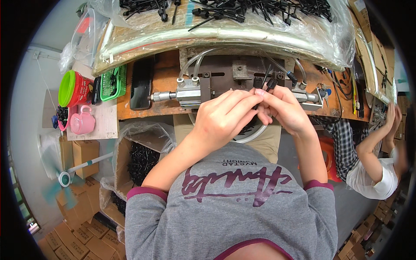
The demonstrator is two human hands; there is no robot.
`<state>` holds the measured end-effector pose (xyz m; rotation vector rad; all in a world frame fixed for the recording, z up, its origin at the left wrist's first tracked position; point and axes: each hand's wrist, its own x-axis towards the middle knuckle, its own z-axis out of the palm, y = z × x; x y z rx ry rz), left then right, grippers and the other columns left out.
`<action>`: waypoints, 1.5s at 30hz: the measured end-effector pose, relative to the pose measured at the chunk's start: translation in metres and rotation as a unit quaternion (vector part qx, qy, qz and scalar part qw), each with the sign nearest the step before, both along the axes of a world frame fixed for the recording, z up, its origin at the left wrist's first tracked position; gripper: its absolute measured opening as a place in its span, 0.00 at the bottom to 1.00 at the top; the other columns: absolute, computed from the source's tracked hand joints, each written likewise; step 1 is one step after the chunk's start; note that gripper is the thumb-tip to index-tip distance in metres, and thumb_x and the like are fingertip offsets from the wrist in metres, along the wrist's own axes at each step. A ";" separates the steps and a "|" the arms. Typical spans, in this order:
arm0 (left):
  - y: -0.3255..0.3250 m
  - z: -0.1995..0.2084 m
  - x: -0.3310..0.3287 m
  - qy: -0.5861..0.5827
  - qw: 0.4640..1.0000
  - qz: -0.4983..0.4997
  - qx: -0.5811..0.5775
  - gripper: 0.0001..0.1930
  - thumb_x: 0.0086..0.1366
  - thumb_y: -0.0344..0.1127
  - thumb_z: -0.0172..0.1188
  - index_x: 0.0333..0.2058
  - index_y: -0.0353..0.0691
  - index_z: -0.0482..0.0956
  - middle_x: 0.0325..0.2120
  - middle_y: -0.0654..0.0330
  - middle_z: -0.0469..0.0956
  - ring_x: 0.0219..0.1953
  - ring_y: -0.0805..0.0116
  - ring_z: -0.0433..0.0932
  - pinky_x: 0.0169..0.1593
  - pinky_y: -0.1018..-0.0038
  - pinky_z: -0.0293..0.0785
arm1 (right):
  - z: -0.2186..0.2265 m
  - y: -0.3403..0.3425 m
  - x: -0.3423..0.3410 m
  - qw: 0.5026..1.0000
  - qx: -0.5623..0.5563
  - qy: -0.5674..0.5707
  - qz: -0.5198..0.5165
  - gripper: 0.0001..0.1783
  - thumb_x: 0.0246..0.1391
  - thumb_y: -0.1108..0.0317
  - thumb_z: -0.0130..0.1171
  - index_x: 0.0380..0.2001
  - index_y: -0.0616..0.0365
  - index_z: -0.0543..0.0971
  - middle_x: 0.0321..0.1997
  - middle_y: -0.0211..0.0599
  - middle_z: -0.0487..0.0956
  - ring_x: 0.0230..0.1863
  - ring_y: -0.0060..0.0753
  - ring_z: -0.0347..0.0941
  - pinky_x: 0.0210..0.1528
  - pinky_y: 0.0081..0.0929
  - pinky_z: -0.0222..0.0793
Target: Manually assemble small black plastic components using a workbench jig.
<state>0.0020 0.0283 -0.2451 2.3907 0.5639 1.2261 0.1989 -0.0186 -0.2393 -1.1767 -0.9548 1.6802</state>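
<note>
My left hand (pixel 227 113) and my right hand (pixel 287 109) meet in front of a metal bench fixture (pixel 190 96), fingers pinched together. Two black plastic pieces, each with a ribbed cap and thin stem, stick up from between them. One black capped piece (pixel 258 82) rises by my left fingertips. The other black capped piece (pixel 271 83) leans against my right thumb and forefinger. My fingers cover their lower ends, so how the two pieces are shared between the hands is partly hidden. Clear air tubes (pixel 197 65) run to the fixture's cylinders.
Many black stemmed pieces (pixel 264 11) lie on a plastic-covered board behind the fixture. At left are a phone (pixel 141 84), a green basket (pixel 121 82) and a pink cup (pixel 82 120). A plastic-lined box (pixel 145 158) of black parts stands below. Another person (pixel 375 173) works at right.
</note>
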 end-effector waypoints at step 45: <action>-0.024 -0.028 -0.013 -0.024 0.970 -0.050 -0.235 0.15 0.52 0.18 0.71 0.41 0.33 0.84 0.39 0.58 0.80 0.38 0.72 0.83 0.38 0.78 0.85 | -0.033 -0.023 -0.020 0.681 0.461 -0.536 -0.194 0.32 0.40 0.90 0.58 0.53 0.64 0.80 0.57 0.47 0.79 0.49 0.44 0.81 0.49 0.33 0.77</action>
